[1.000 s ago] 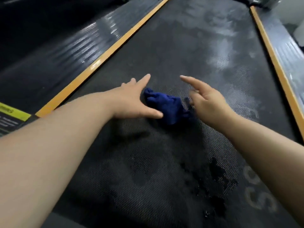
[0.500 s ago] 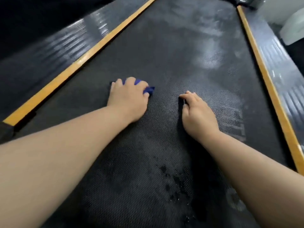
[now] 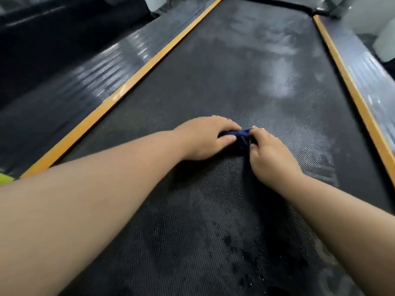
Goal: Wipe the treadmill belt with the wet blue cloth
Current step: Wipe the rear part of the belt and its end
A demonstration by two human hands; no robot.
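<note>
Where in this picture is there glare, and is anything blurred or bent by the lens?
Head view: glare streaks on the left side rail, pale sheen on the far treadmill belt; the wide lens splays the yellow edge strips; left hand and right hand look soft around the blue cloth.

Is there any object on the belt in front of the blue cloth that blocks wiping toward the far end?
Nothing visible does. The left hand and right hand grip the blue cloth; ahead the belt shows only pale smears.

readable text: none | faint print (image 3: 323,167) on treadmill belt (image 3: 213,82): blurred | yellow label (image 3: 4,178): illegible
</note>
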